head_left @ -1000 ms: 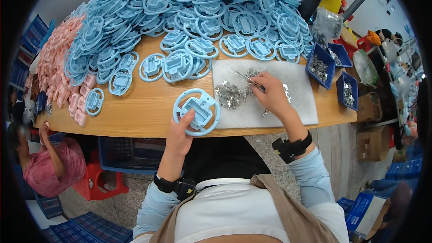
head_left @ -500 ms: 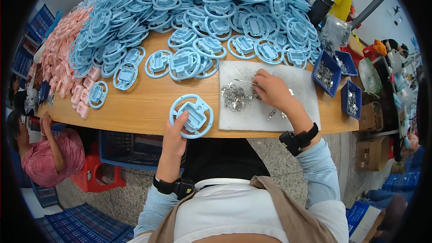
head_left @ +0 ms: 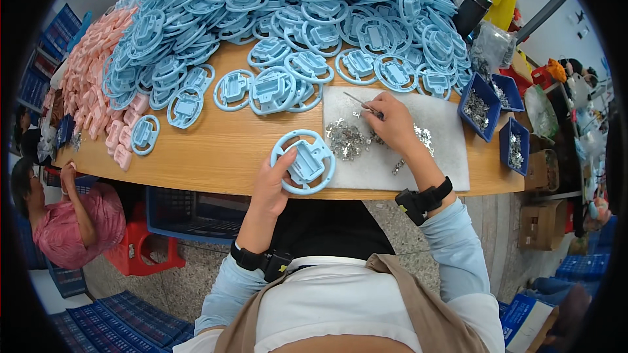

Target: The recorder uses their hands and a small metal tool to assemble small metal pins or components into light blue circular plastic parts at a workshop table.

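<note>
**Light plastic wheel in one hand, tweezers in the other**

The left hand [head_left: 273, 183] was closed on the lower left rim of a pale blue plastic wheel-shaped part [head_left: 303, 162], thumb across the ring's face and fingers behind it, holding it tilted at the near edge of the wooden surface [head_left: 216, 150]. The part looked like a thin moulded ring with a blocky hub joined by short spokes: by its look light and fairly stiff, smooth enough to slip if pinched lightly. The rim seemed the sound place to grip, as it left the hub clear; the spokes would likely flex or snap under a hard squeeze.

The right hand [head_left: 392, 124] was pinched together on slim metal tweezers [head_left: 362, 104], their tips pointing left over a white mat [head_left: 438, 157]. Whether the tips held anything could not be told. Just beside that hand lay a heap of small shiny metal pieces [head_left: 345, 138], tiny and loose, probably easy to scatter and best lifted one at a time with the tweezers.

Farther out, two blue bins [head_left: 485, 101] of more metal bits stood at the right end. Behind lay a great pile of identical blue wheel parts [head_left: 294, 19], and to the left a heap of pink plastic parts [head_left: 85, 78]. Another person in a pink top [head_left: 72, 222] sat below the surface's left end.
</note>
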Motion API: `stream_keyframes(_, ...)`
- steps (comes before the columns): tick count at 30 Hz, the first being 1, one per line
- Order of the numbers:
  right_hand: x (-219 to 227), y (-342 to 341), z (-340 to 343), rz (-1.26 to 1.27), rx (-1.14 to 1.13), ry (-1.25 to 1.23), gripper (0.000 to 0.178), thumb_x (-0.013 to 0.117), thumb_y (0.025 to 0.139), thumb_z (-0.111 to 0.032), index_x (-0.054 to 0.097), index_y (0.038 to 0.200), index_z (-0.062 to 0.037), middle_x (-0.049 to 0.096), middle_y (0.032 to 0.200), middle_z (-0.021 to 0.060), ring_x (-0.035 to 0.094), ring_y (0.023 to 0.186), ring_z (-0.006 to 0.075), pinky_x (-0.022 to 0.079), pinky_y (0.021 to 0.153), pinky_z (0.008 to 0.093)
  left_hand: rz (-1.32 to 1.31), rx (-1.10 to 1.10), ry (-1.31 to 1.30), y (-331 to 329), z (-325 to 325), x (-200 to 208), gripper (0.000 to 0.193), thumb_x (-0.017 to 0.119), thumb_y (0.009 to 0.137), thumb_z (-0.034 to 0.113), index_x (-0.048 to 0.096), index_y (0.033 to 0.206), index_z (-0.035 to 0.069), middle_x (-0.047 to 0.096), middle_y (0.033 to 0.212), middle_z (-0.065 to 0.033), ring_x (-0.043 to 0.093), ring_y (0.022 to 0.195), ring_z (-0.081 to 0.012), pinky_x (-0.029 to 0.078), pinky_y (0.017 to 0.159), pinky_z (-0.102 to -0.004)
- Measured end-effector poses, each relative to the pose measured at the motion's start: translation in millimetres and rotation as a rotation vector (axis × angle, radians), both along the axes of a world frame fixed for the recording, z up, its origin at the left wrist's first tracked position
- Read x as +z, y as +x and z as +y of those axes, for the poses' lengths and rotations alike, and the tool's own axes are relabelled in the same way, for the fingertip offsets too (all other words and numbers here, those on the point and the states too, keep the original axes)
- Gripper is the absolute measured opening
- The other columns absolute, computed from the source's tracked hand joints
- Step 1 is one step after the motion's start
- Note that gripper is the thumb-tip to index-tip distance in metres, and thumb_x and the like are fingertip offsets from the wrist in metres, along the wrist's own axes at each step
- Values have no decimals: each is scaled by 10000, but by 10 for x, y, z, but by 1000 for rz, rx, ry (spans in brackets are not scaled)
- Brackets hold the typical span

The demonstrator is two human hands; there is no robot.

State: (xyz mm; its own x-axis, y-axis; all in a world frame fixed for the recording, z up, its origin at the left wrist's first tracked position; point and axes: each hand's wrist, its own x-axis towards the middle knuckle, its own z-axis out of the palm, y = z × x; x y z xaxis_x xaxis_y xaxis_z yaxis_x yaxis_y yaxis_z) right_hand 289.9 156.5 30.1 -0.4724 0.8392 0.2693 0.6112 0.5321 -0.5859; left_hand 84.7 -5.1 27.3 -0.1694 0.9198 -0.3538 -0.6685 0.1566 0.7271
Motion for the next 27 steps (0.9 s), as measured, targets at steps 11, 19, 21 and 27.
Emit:
stream_keyframes(11,280,-376,-529,327,331,-121,130,656,708,-5,651,836,-23,636,870,60,568,598,106,444,518,221,-56,-125,-58,65,75,30,261,515,897,222,517,1093,48,589,961,-47,592,860,-118,510,712,-281)
stream_keyframes(19,225,-399,-673,190,509,201,251,676,626,22,628,865,-40,614,931,85,632,743,236,523,596,293,-72,-143,-42,27,109,-82,272,475,903,208,539,1081,12,611,967,-70,612,861,-139,520,742,-291)
stream_keyframes(21,235,-388,-705,170,520,249,268,676,621,18,624,878,-36,612,937,85,631,735,237,523,591,292,-74,-163,-56,12,104,-61,244,477,903,199,544,1055,21,607,940,-57,608,833,-125,517,705,-272)
stream_keyframes(27,260,-403,-767,180,517,313,281,668,625,10,626,900,-31,613,936,82,632,716,229,522,578,287,-52,-223,-62,-40,90,0,235,472,903,192,553,1030,12,614,910,-59,618,799,-129,525,677,-269)
